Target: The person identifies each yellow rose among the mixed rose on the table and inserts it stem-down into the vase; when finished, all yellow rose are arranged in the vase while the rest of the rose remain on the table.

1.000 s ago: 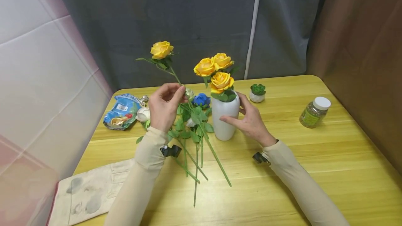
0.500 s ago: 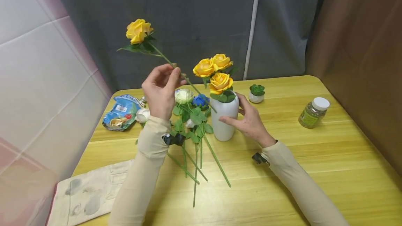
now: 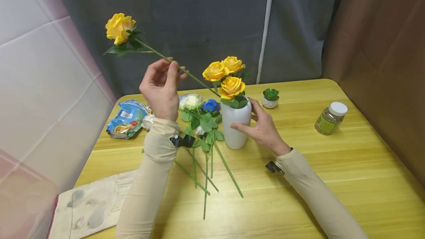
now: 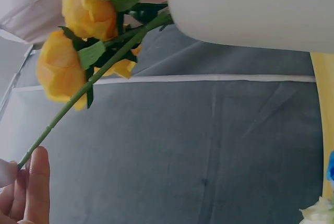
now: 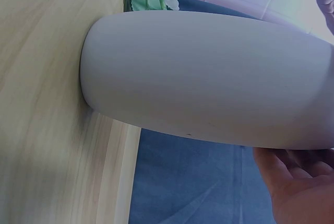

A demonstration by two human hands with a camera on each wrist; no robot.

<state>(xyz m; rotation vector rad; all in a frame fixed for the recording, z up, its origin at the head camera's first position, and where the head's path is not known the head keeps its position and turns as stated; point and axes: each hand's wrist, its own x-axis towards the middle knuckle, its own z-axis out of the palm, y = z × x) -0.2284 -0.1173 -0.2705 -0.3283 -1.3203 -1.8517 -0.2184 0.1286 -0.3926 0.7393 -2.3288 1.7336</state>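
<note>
My left hand (image 3: pixel 161 91) pinches the green stem of a yellow rose (image 3: pixel 118 28) between thumb and fingers, raised over the left of the table. The bloom points up and left; the stem slopes down right, its lower end at the mouth of the white vase (image 3: pixel 236 128). In the left wrist view, that stem (image 4: pixel 94 80) runs up from my fingertips to the vase's rim. Several yellow roses (image 3: pixel 232 87) stand in the vase. My right hand (image 3: pixel 262 128) grips the upright vase from the right, thumb in front; its fingers are partly hidden behind.
White and blue flowers (image 3: pixel 210 106) with green stems lie left of the vase on the wooden table (image 3: pixel 282 202). A blue snack bag (image 3: pixel 124 119) and a stained beige cloth (image 3: pixel 93 205) lie further left. On the right are a small potted succulent (image 3: pixel 270 99) and a white-lidded jar (image 3: pixel 331 118).
My left hand has lifted the yellow rose up and left, tilting it, so the stem's lower end has come to the vase mouth. My right hand and the vase have stayed in place.
</note>
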